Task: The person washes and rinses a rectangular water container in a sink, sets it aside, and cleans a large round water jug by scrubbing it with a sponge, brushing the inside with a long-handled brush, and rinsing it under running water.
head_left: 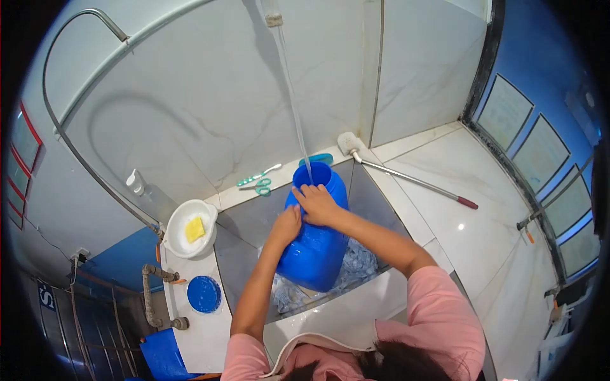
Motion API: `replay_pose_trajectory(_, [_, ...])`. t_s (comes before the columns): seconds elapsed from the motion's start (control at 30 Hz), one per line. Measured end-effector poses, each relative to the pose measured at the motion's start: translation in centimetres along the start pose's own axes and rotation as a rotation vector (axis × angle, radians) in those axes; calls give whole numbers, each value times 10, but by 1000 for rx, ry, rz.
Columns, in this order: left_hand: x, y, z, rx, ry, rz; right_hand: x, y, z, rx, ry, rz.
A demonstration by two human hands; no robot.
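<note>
A blue plastic drum (311, 257) leans inside the grey tiled sink (375, 209), its open mouth facing the back wall. A thin stream of water (294, 105) falls from above into the mouth. My right hand (318, 204) grips the drum near its neck, with the fingers bent at the rim. Lower on the left side, my left hand (288, 225) is closed against the drum; its fingertips are partly hidden. Beneath the drum, the sink bottom holds crumpled, shiny whitish-blue material (359, 261) that I cannot make out clearly.
Left of the sink are a white basin (171, 238) with a yellow sponge (195, 230), a blue lid (204, 294) and a pump bottle (152, 193). Scissors (262, 187), a toothbrush (259, 175) and a teal brush (321, 159) lie along the back ledge. A long-handled brush (413, 180) rests at right.
</note>
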State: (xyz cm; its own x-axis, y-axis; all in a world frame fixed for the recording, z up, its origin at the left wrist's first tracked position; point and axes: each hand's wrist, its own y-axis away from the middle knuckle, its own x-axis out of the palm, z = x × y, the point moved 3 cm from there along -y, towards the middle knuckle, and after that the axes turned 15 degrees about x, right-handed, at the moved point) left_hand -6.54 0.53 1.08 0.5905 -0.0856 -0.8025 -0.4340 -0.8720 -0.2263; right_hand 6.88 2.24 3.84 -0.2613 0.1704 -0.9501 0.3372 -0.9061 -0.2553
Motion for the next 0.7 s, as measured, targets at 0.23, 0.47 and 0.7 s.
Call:
replay_pose_trajectory(0.23, [-32, 171, 31, -610, 801, -504, -30, 17, -11, -169, -101, -246])
replay_pose_trajectory(0.47, [11, 257, 113, -985, 1275, -639, -124, -21, 60, -182, -190, -491])
replay_pose_trajectory(0.7, [-17, 234, 50, -578, 1391, -938, -231, -63, 47, -93, -337, -703])
